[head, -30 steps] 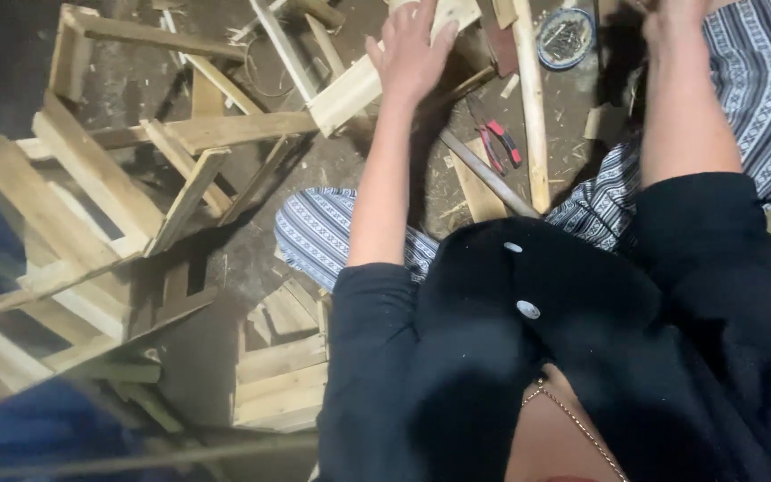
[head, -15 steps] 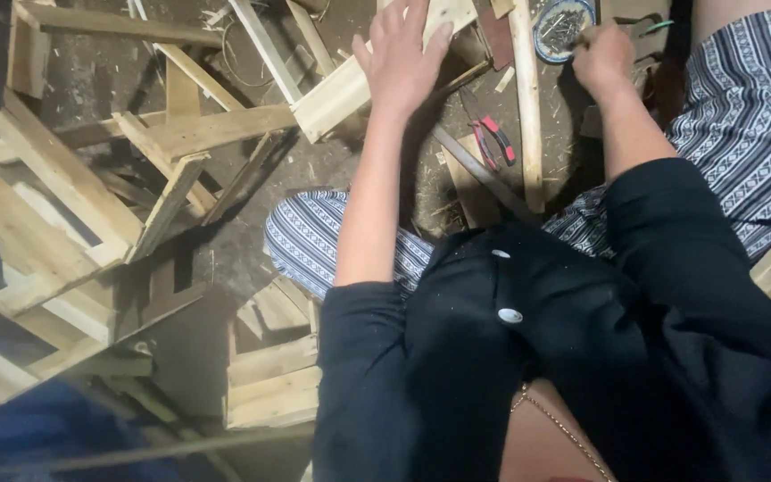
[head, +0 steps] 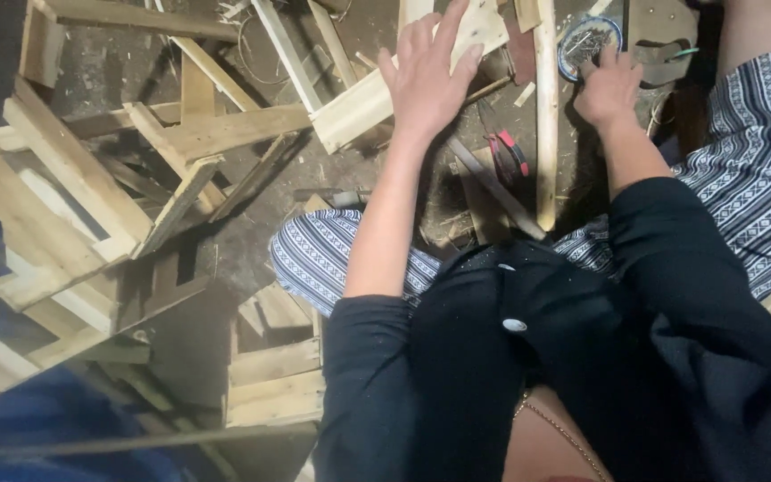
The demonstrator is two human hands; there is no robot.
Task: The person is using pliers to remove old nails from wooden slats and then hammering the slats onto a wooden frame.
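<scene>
Pinning a pale wood block (head: 377, 100) flat on the floor with the spread-open left hand (head: 427, 76), the right hand (head: 609, 87) has fingers curled into a round tin of nails (head: 586, 40), so probably fishing one out to tack it.

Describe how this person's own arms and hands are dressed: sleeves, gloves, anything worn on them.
Both hands are bare, with no gloves: left hand, right hand. No rings or watch are visible. Each arm has a black sleeve pushed up near the elbow, leaving the forearms uncovered. The black top has a pale round button.
</scene>
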